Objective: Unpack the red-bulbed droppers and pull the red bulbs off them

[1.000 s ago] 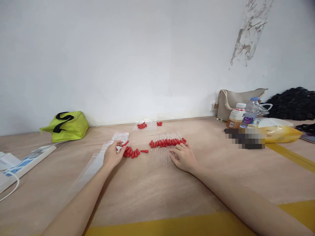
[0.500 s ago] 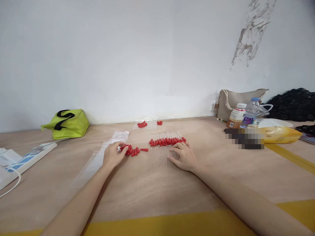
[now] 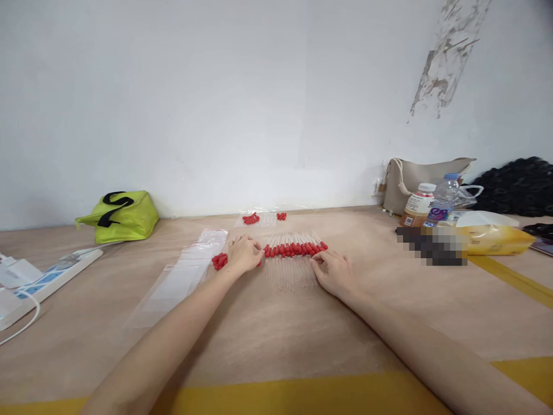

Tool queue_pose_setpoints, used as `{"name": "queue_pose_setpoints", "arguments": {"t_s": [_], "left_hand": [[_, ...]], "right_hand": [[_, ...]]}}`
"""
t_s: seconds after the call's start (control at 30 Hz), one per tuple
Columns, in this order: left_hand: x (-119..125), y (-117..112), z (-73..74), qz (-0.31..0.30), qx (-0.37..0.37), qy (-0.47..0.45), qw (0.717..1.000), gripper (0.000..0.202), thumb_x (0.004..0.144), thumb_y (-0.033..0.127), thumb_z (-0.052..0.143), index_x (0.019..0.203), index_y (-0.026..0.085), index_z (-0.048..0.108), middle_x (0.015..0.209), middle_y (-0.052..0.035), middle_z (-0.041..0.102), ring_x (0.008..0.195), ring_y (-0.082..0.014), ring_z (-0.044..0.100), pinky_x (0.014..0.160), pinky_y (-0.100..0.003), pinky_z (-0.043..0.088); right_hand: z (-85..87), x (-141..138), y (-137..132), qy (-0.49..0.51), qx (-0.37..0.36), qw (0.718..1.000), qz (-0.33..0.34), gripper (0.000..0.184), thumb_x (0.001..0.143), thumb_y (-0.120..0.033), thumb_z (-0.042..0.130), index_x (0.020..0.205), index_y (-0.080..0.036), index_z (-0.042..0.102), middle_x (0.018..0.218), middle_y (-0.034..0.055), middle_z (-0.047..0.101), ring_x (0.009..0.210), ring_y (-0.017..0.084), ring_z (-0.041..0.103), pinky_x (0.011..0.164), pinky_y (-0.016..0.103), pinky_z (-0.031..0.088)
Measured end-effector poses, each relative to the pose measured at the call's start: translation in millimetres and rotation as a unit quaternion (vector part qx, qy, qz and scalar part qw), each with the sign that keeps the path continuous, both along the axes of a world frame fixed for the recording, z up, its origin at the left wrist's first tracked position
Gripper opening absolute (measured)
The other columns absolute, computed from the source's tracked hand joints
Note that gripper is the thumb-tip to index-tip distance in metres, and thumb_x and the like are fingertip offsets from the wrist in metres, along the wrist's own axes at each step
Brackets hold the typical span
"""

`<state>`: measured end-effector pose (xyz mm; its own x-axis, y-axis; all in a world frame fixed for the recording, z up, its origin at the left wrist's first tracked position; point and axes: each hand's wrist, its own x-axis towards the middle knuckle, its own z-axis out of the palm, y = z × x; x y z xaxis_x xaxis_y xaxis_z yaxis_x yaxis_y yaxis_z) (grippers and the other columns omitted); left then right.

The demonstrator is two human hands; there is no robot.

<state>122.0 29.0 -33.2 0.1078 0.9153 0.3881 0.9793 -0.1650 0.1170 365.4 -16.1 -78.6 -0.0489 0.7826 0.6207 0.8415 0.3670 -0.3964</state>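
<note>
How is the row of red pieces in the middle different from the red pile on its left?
The row stretches out in a long line; the pile is bunched up. Thin tubes show on both sides of the row; none show at the pile. The row spans from the left hand to the right hand; the pile lies left of both. Both are red.

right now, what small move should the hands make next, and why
Probably a light inward nudge on the row of red pieces to even it: the left hand is at its left end, the right hand is at its right end, and the pieces lie slightly staggered. Whether either hand pinches a piece is hard to tell.
</note>
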Motion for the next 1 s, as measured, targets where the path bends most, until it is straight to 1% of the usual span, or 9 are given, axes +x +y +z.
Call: {"name": "queue_pose_setpoints", "arguments": {"t_s": [0.1,0.2,0.37,0.5,0.6,0.67,0.77,0.9,1.0], "left_hand": [[8,25,-3.4,0.043,-0.031,-0.005,0.999,0.030,0.071,0.044,0.050,0.067,0.020,0.068,0.089,-0.0140,0.063,0.096,-0.0335,0.051,0.080,-0.046,0.034],[12,42,-6.4,0.071,-0.057,-0.010,0.996,0.033,0.067,0.047,0.054,0.061,0.017,0.067,0.079,-0.0170,0.065,0.089,-0.0353,0.055,0.073,-0.045,0.037],[15,46,-3.8,0.082,-0.050,-0.010,0.995,0.027,0.067,0.040,0.056,0.057,0.016,0.063,0.072,-0.0157,0.064,0.086,-0.0335,0.056,0.069,-0.042,0.039],[5,21,4.7,0.068,0.004,-0.004,0.998,0.027,0.077,0.035,0.046,0.067,0.016,0.062,0.086,-0.0149,0.062,0.092,-0.0307,0.053,0.074,-0.041,0.038],[-8,-12,6.6,0.001,0.056,0.004,0.998,0.020,0.081,0.031,0.044,0.082,0.018,0.059,0.094,-0.0091,0.060,0.092,-0.0232,0.053,0.078,-0.034,0.038],[-15,-36,1.7,-0.080,0.109,0.010,0.991,0.019,0.083,0.029,0.042,0.084,0.018,0.057,0.087,-0.0063,0.061,0.085,-0.0203,0.054,0.075,-0.031,0.038],[-19,-62,-13.4,-0.157,0.148,0.037,0.976,0.021,0.086,0.031,0.041,0.080,0.019,0.057,0.078,-0.0047,0.062,0.076,-0.0190,0.055,0.072,-0.032,0.036],[-15,-72,-31.0,-0.218,0.192,0.050,0.956,0.021,0.086,0.030,0.043,0.075,0.018,0.057,0.074,-0.0035,0.064,0.071,-0.0167,0.055,0.070,-0.032,0.033],[-12,-72,-34.7,-0.241,0.219,0.039,0.945,0.019,0.085,0.029,0.045,0.074,0.018,0.056,0.073,-0.0025,0.065,0.070,-0.0156,0.055,0.070,-0.031,0.033]], "right_hand": [[-1.2,1,0,-0.001,0.007,1.000,-0.005,0.016,0.079,-0.030,0.047,0.073,-0.021,0.058,0.078,0.0007,0.062,0.080,0.016,0.055,0.070,0.030,0.027],[-1.3,0,1,-0.008,0.012,1.000,-0.005,0.016,0.079,-0.029,0.047,0.073,-0.021,0.058,0.078,0.0009,0.062,0.081,0.016,0.055,0.070,0.030,0.027],[1.1,-1,-2,-0.005,0.009,1.000,-0.006,0.015,0.079,-0.028,0.047,0.073,-0.021,0.059,0.078,0.0007,0.062,0.081,0.016,0.055,0.071,0.030,0.028],[0.1,0,-2,0.005,0.014,1.000,0.010,0.015,0.080,-0.028,0.047,0.073,-0.021,0.059,0.077,0.0009,0.061,0.082,0.017,0.054,0.073,0.032,0.031],[-3.2,0,1,0.032,0.051,0.996,0.071,0.015,0.080,-0.029,0.047,0.081,-0.020,0.059,0.082,0.0031,0.059,0.083,0.017,0.053,0.077,0.033,0.036],[-4.6,-3,2,0.048,0.091,0.988,0.111,0.022,0.079,-0.031,0.049,0.094,-0.019,0.058,0.093,0.0066,0.056,0.090,0.018,0.052,0.081,0.033,0.038],[-2.8,-9,-2,0.019,0.136,0.980,0.144,0.041,0.077,-0.037,0.053,0.113,-0.019,0.051,0.109,0.0102,0.049,0.102,0.021,0.046,0.087,0.037,0.038],[2.9,-18,-14,-0.085,0.144,0.968,0.187,0.044,0.077,-0.041,0.054,0.117,-0.024,0.050,0.113,0.0081,0.052,0.103,0.022,0.045,0.090,0.040,0.033],[3.3,-23,-18,-0.133,0.145,0.960,0.200,0.037,0.079,-0.038,0.053,0.114,-0.025,0.054,0.104,0.0060,0.060,0.103,0.021,0.046,0.093,0.043,0.027]]}}
